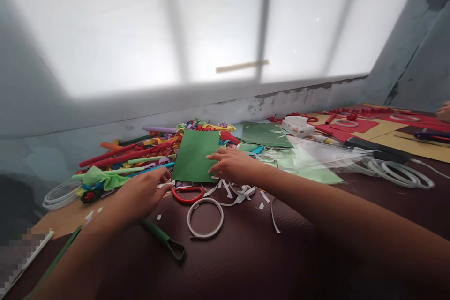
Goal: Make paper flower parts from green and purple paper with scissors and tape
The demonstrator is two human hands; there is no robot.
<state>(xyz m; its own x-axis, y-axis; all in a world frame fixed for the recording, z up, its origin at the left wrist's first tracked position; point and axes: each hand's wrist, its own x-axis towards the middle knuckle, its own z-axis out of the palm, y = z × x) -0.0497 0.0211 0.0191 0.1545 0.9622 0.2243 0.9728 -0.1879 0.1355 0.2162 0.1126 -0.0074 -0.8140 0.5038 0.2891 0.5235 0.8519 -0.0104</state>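
Observation:
A green rectangular sheet (196, 155) lies over a colourful pile in the middle. My right hand (230, 164) is at its right edge, fingers apart and holding nothing visible. My left hand (149, 192) is near the sheet's lower left corner; its fingers are bent, and what lies between thumb and fingers, if anything, is too small to tell. Red-handled scissors (188, 195) rest just below the sheet, their blades hidden. In front of them lies a coiled white strip (205, 218). A folded green strip with a loop (165, 239) extends from under my left wrist.
Rolled paper sticks and ribbons (133, 152) are heaped at the left. Behind on the right are more green sheets (266, 134), a white tissue pack (297, 126), clear plastic (316, 150), coiled white strips (404, 173) and red paper (358, 130). Another person's hand (444, 111) shows at the right edge.

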